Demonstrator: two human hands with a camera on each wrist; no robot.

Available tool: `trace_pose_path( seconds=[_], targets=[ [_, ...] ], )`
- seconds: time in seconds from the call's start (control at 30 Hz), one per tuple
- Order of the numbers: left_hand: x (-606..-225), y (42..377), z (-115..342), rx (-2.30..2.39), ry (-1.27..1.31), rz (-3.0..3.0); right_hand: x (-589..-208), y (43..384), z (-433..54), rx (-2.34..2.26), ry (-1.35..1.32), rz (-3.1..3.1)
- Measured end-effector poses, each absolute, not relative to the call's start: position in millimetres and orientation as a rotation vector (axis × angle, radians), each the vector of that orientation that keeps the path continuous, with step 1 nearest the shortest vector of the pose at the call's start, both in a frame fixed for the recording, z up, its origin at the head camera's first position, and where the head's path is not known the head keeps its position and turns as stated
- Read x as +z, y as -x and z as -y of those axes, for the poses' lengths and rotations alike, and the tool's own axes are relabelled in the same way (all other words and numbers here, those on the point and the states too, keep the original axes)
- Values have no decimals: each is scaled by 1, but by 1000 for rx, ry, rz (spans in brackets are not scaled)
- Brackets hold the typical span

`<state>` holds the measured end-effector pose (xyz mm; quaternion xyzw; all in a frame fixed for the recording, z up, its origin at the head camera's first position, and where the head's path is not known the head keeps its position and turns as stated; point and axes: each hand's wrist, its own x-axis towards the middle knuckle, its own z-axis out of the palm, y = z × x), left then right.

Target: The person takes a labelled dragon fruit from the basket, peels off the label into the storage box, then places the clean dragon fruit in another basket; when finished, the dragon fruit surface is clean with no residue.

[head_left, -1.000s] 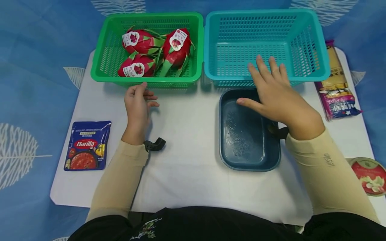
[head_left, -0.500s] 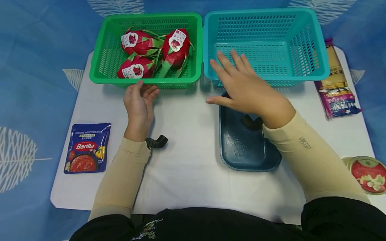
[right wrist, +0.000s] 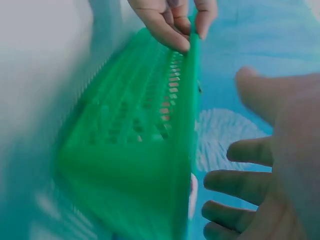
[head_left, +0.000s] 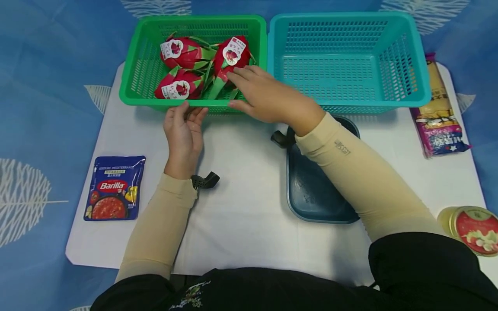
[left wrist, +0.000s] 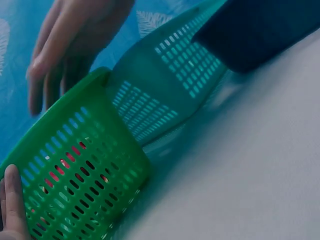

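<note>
My left hand (head_left: 184,140) is at the near rim of a green basket (head_left: 155,103), thumb on the rim and fingers against the outer wall. The right wrist view shows that hand (right wrist: 172,22) pinching the rim. Inside the basket lie 3 red dragon fruits with white labels: one at the back left (head_left: 186,54), one at the front left (head_left: 190,84), one at the right (head_left: 238,49). Over the basket's right side hangs my right hand (head_left: 268,95), fingers extended, partly hiding the right dragon fruit. In the right wrist view its spread fingers (right wrist: 240,185) hold nothing.
A turquoise basket (head_left: 350,103) adjoins the green one on the right. Below it stands a dark blue tub (head_left: 315,198), partly under my right forearm. A Barilla sauce pouch (head_left: 114,188) lies left; a purple-and-yellow packet (head_left: 441,116) and a jar (head_left: 472,229) are at right.
My right hand has moved left from above the tub and turquoise basket to over the green basket. My left hand has risen slightly and taken hold of the green basket's rim.
</note>
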<state>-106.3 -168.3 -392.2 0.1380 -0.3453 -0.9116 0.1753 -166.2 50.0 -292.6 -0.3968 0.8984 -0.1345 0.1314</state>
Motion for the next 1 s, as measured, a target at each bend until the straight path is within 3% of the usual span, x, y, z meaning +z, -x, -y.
trace_pose_path(
  seconds=[0.17,0.43,1.0],
  targets=[
    [-394,107,166,-2589,-358,972,-299,181,-17,-439,1074,-2582],
    [-394,106,165,-2579,-341,983,-301,207,27,-509,486,-2565],
    [-394,106,166,-2564,-357,1003,-321,225,45,-497,196,-2588]
  ],
)
